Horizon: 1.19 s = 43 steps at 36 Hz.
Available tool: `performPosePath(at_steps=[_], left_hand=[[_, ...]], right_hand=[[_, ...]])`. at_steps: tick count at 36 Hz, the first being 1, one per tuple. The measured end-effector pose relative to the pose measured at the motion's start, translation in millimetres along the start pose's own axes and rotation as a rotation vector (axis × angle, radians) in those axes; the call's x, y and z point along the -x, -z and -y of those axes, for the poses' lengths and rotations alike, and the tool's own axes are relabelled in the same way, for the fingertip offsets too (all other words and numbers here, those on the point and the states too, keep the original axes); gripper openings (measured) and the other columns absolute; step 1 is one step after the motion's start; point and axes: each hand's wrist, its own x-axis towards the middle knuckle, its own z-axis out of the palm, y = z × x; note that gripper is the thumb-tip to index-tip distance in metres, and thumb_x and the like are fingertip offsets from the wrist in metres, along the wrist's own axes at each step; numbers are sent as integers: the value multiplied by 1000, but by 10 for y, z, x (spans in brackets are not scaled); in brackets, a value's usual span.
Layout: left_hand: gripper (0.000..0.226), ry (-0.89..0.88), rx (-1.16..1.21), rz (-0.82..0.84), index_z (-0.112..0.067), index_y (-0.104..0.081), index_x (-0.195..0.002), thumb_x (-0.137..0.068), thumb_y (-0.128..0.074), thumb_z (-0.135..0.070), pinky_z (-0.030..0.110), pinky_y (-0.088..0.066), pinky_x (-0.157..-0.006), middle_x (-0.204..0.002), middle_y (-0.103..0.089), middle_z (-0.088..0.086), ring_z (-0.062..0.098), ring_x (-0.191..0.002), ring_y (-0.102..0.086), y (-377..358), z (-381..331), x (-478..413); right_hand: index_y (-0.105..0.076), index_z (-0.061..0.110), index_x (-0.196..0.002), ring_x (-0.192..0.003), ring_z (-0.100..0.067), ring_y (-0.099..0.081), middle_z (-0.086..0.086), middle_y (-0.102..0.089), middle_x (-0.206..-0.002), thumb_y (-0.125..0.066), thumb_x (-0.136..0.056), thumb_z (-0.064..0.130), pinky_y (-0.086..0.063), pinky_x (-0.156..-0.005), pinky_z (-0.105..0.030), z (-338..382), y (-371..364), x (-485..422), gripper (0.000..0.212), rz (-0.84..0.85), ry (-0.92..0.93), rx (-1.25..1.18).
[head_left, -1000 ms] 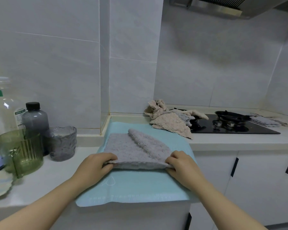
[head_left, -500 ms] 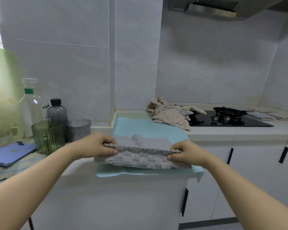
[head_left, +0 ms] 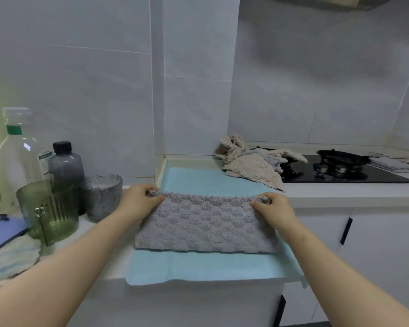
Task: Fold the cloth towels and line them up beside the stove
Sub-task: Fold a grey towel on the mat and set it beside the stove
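Note:
A grey checkered towel (head_left: 206,226) lies folded over on a light blue mat (head_left: 198,267) on the counter. My left hand (head_left: 139,201) pinches its far left corner and my right hand (head_left: 273,208) pinches its far right corner, holding the far edge just above the mat. A crumpled pile of beige and grey towels (head_left: 250,164) sits at the left edge of the black stove (head_left: 347,173). Folded grey towels (head_left: 392,164) lie to the right of the stove.
To the left stand a green glass jug (head_left: 49,213), a dark grey bottle (head_left: 65,166), a clear bottle (head_left: 19,147) and a grey glass bowl (head_left: 103,199). A blue phone (head_left: 0,232) lies at the far left. A black pan support (head_left: 342,158) sits on the stove.
Both hands lifted the towel's near edge and carried it away from me, laying it over to the far side. The towel now lies folded, checkered side up.

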Motion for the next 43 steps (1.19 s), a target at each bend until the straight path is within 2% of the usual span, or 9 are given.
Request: performPosePath(at_steps=[7, 12, 17, 21, 24, 31, 35, 38, 43], left_hand=[[12, 23, -238, -18, -15, -66, -96, -86, -62, -21, 26, -38, -72, -104, -67, 9, 28, -97, -58, -300, 260, -379], [17, -18, -363, -55, -11, -64, -85, -89, -53, -23, 31, -42, -64, -90, -66, 7, 25, -81, -55, -463, 427, -359], [29, -36, -491, -10, -19, -58, -117, -91, -48, -28, 35, -45, -81, -116, -61, 7, 30, -110, -50, -502, 418, -424], [37, 37, -556, 107, -14, -50, -122, -91, -48, -35, 34, -44, -84, -121, -58, 9, 31, -113, -51, -481, 392, -473], [20, -22, -545, 124, -13, -56, -86, -90, -50, -32, 31, -41, -71, -89, -59, 8, 30, -96, -56, -424, 371, -469], [18, -35, -93, -18, -17, -43, -81, -91, -55, -27, 26, -29, -53, -72, -49, -3, 19, -72, -45, -379, 152, -496], [11, 66, 218, -25, -20, -48, -98, -90, -56, -20, 27, -40, -62, -77, -51, -2, 16, -66, -49, -551, 74, -649], [16, 38, 57, -9, -20, -49, -109, -94, -50, -16, 29, -32, -57, -79, -52, -2, 16, -64, -44, -692, 83, -718], [24, 10, -74, -29, -15, -54, -117, -97, -42, -15, 25, -33, -72, -114, -62, 11, 27, -95, -53, -835, 170, -838]], right_hand=[[-61, 10, -91, -77, -21, -49, -5, -57, -84, -60, -89, 17, -30, -63, -25, -88, -298, -310, 7, -14, 30, 212], [-65, 15, -106, -104, -30, -53, -8, -67, -106, -57, -90, 26, -42, -78, -32, -242, -454, -382, 21, -26, 3, 453], [-49, 21, -128, -117, -32, -42, -5, -59, -122, -49, -93, 36, -37, -88, -35, -256, -469, -406, 38, 3, -39, 637], [-55, 14, -109, -108, -32, -50, -8, -64, -108, -47, -92, 38, -33, -76, -32, -253, -476, -433, 30, 46, -99, 644], [-53, 18, -85, -101, -31, -56, -6, -66, -97, -49, -90, 38, -36, -74, -32, -256, -455, -471, 20, 94, -121, 584], [-43, 16, -96, -76, -26, -50, -7, -54, -80, -50, -94, 23, -36, -64, -32, -166, -287, -610, 10, -11, -10, 263], [-49, 14, -106, -92, -32, -55, -8, -56, -88, -51, -94, 23, -40, -71, -36, -142, -250, -720, 16, -128, -12, 247], [-52, 14, -109, -95, -32, -55, -8, -57, -95, -52, -92, 17, -42, -74, -36, -129, -282, -778, 17, -179, 8, 250], [-57, 18, -102, -94, -29, -56, -8, -64, -105, -48, -93, 12, -40, -73, -32, -166, -396, -949, 14, -244, 21, 216]])
